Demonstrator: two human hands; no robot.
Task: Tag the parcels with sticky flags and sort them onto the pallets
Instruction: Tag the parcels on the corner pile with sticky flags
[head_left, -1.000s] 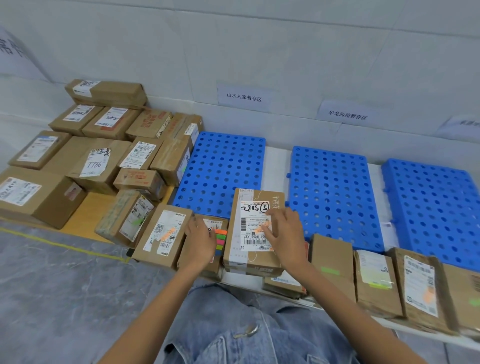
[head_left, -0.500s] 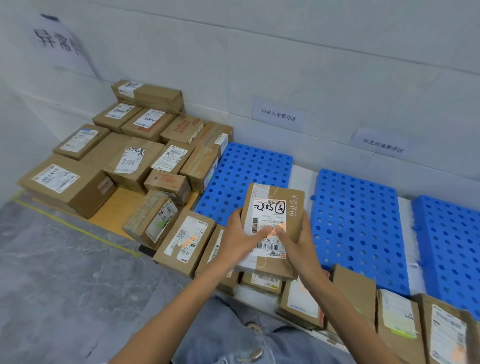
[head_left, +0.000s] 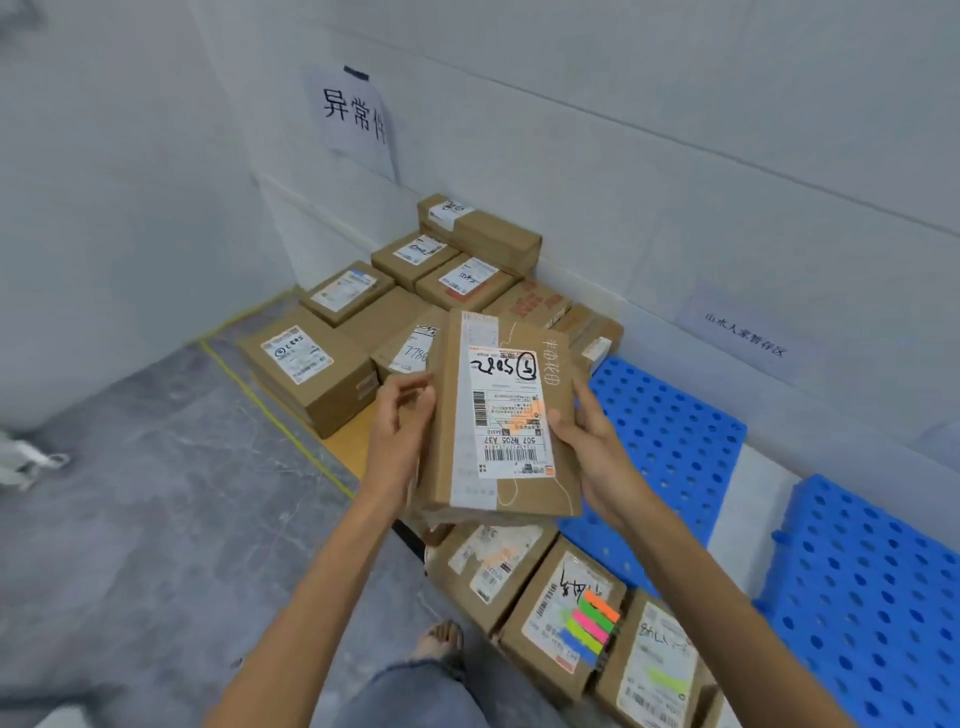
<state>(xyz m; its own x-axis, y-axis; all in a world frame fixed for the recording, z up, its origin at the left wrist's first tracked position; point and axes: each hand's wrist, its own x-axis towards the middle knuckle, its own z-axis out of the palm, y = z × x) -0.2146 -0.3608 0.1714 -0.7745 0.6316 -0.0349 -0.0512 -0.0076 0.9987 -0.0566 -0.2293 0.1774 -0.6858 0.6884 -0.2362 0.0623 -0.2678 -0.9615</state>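
Note:
A flat brown parcel (head_left: 470, 405) with a white shipping label and an orange flag on that label is lifted in front of me. My left hand (head_left: 400, 431) grips its left edge and my right hand (head_left: 589, 447) holds its right edge, thumb on the top face. A pad of coloured sticky flags (head_left: 592, 623) lies on a parcel (head_left: 558, 621) below my right arm. Two blue perforated pallets (head_left: 670, 431) (head_left: 872, 587) lie to the right by the wall.
Several brown parcels (head_left: 317, 366) are stacked on a wooden pallet in the corner under a paper sign (head_left: 356, 117). More labelled parcels (head_left: 654, 670) lie in a row near my feet. Yellow tape (head_left: 280, 421) marks the grey floor. Another sign (head_left: 743, 332) hangs above the blue pallet.
Both hands have lifted the parcel off the row and swung it left toward the corner stack. My view turned left with it.

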